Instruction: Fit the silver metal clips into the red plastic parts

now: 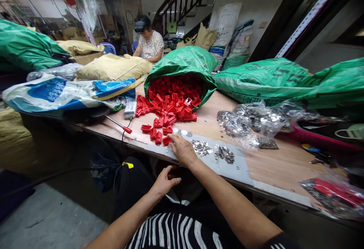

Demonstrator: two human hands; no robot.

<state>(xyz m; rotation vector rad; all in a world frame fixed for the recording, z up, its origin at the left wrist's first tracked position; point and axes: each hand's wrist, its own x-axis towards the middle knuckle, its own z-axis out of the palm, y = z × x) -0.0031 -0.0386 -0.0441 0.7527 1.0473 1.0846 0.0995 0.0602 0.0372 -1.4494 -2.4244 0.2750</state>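
Note:
My right hand (pixel 184 151) reaches over the table's front edge, palm down, with fingers stretched out. Its fingertips are at a small red plastic housing (pixel 167 141); whether they touch it I cannot tell. Below the table edge, above my lap, is my left hand (pixel 165 182), thumb and fingers apart and nothing visible between them. Several loose red housings (pixel 158 123) lie just beyond my right hand, in front of a heap spilling from a green woven sack (pixel 184 61). To the right of that hand, two piles of small metal pieces (pixel 201 147) (pixel 224 154) rest on a grey sheet (pixel 237 169).
Clear plastic bags of metal parts (pixel 256 120) lie at the right, before more green sacks (pixel 264 76). A red-tipped lever (pixel 127 130) juts out at the left, near a blue-white sack (pixel 57 93). A person (pixel 152 46) sits behind the table.

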